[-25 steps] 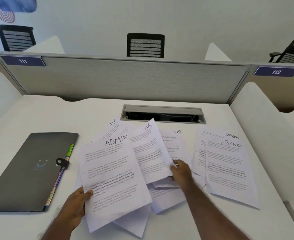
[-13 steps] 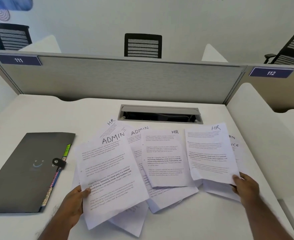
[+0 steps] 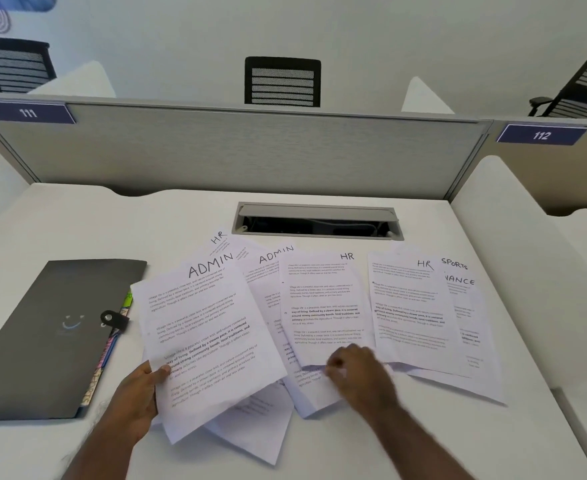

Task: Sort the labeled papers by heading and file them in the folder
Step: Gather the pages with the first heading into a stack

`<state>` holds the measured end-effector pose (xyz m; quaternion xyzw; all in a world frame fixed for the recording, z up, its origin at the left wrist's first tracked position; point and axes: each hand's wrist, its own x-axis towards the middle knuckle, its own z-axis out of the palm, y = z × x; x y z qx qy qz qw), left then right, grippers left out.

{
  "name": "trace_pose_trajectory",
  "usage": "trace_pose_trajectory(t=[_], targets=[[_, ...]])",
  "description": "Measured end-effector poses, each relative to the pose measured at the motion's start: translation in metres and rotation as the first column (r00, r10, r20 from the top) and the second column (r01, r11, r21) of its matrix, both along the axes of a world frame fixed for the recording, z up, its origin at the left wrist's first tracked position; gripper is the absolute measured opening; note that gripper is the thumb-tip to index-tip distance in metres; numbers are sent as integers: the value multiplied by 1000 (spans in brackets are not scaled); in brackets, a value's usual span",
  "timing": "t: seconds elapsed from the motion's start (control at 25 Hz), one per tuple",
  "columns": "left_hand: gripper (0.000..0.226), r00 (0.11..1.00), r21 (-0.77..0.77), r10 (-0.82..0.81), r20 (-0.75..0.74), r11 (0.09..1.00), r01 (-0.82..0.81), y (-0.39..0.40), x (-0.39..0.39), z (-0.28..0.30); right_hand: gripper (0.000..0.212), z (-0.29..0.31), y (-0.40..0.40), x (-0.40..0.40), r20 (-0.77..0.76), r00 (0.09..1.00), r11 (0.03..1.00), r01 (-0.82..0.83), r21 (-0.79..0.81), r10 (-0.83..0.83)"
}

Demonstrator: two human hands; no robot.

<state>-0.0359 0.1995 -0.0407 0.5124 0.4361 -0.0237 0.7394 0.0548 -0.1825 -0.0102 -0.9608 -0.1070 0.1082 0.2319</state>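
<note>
Printed sheets with handwritten headings lie fanned over the white desk (image 3: 77, 220). My left hand (image 3: 136, 393) grips the lower left edge of the front ADMIN sheet (image 3: 202, 327), which is raised a little. My right hand (image 3: 357, 372), blurred, has its fingers curled at the bottom edge of the middle HR sheet (image 3: 323, 299). Another HR sheet (image 3: 409, 306) lies to the right, covering most of the SPORTS sheet (image 3: 454, 264) and the FINANCE sheet (image 3: 465, 289). A second ADMIN sheet (image 3: 267, 268) and a third HR sheet (image 3: 219, 239) peek out behind. The dark grey folder (image 3: 49, 334) lies closed at the left, with its clasp fastened.
A cable opening with a raised flap (image 3: 316, 221) sits in the desk just behind the papers. A grey partition (image 3: 250, 150) closes the back. White side dividers (image 3: 510, 254) flank the desk. Office chairs (image 3: 282, 81) stand beyond the partition.
My right hand has let go of the HR sheet, which now lies on the right-hand pile. The hand has moved left to the middle HR sheet's bottom edge. My left hand has kept the ADMIN sheet.
</note>
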Motion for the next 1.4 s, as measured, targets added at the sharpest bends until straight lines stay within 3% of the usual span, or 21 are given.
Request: trace_pose_trajectory(t=[0.12,0.24,0.4,0.56,0.72,0.84,0.96,1.08,1.2,1.28,1.4], targets=[[34,999,21,43,13,999,-44,12,-2,-1,50,-15,35,-27,81,962,960,-247,-134,259],[38,996,2,86,27,996,-86,20,-6,0,70,-25,45,-37,106,960,926,-215,-310,258],[39,995,-29,99,32,995,-98,23,-12,1,43,-29,42,-34,179,955,924,-163,-345,235],[39,995,-39,99,22,994,-98,22,-15,-2,8,-16,32,-25,272,951,970,-81,-230,144],[38,995,-24,98,5,995,-98,20,-14,-7,12,-1,22,-15,312,949,998,59,-35,-45],[39,995,-16,97,1,995,-97,18,-12,-13,12,12,14,-12,328,942,997,63,33,-71],[40,995,-23,102,-2,995,-102,17,-10,-15,20,16,6,-19,260,965,998,-41,39,30],[40,994,-32,113,5,993,-112,20,-11,-16,33,13,0,-31,73,976,975,-209,68,204],[40,993,-30,114,1,993,-114,22,-12,-16,30,5,0,-26,64,985,979,-168,117,161],[40,995,-29,104,-10,994,-104,21,-13,-17,37,-10,2,-15,192,975,993,-113,-24,116],[39,996,-26,90,-20,996,-91,20,-12,-17,65,-30,5,-1,76,985,970,-135,-201,153]])
